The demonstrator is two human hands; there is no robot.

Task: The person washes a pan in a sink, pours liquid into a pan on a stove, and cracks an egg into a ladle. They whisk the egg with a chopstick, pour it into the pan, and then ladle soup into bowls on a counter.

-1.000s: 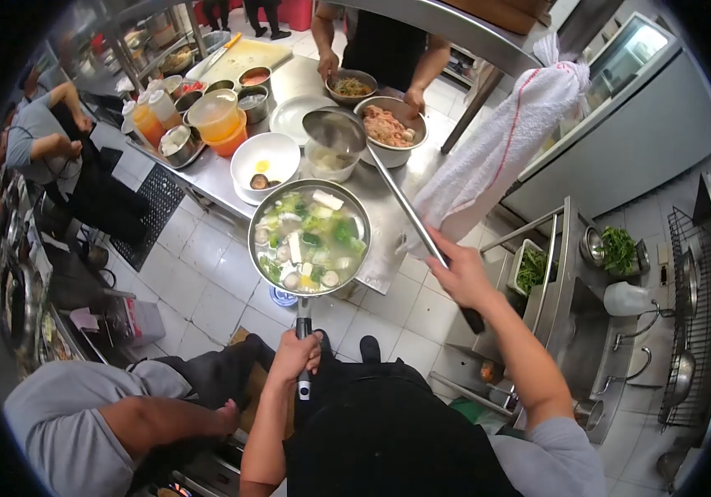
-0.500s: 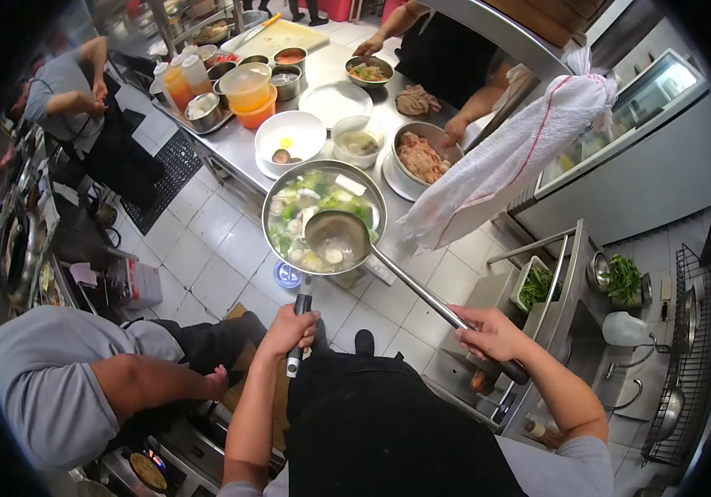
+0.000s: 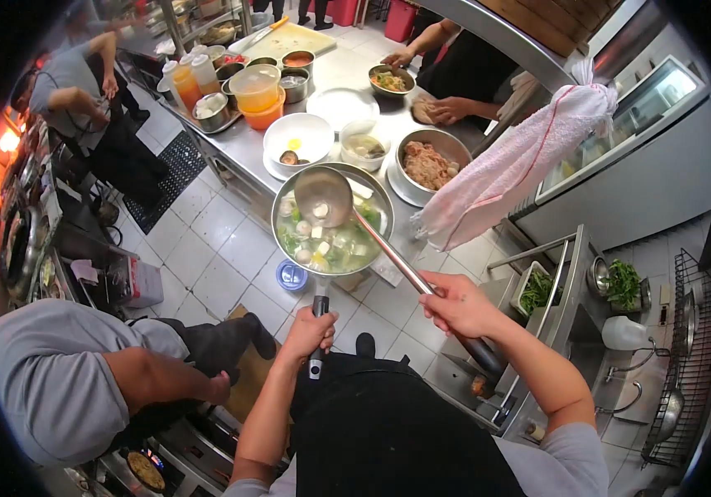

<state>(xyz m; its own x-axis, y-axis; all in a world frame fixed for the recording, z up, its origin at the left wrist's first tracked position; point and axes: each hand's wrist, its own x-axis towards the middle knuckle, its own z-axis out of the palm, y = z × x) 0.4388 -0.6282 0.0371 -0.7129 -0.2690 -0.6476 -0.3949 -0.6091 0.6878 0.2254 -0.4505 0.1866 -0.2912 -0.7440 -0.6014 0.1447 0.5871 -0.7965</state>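
Observation:
My left hand (image 3: 309, 333) is wrapped round the black handle of a saucepan (image 3: 276, 217), held up at the front edge of the steel table. Inside the pan is soup (image 3: 340, 248) with greens, white cubes and round pieces. My right hand (image 3: 456, 303) grips the long handle of a large ladle (image 3: 324, 195), whose bowl is over the far left part of the pan, partly in the soup. Just behind the pan stand a white bowl (image 3: 299, 137) with a yolk-coloured spot and dark pieces in it, and a smaller clear bowl (image 3: 363, 146).
A steel bowl of raw meat (image 3: 431, 164) stands on the table (image 3: 243, 157). Across it, a co-worker's hand (image 3: 402, 56) is at a vegetable bowl (image 3: 390, 80). A towel (image 3: 521, 166) hangs at right. Another person (image 3: 65, 373) stands close at left; flames (image 3: 9, 139) flare beyond.
The ladle has moved up and left across the pan, my right hand going left with it. The pan has shifted slightly right. The co-worker's hand has left the meat bowl. Flames have appeared at left.

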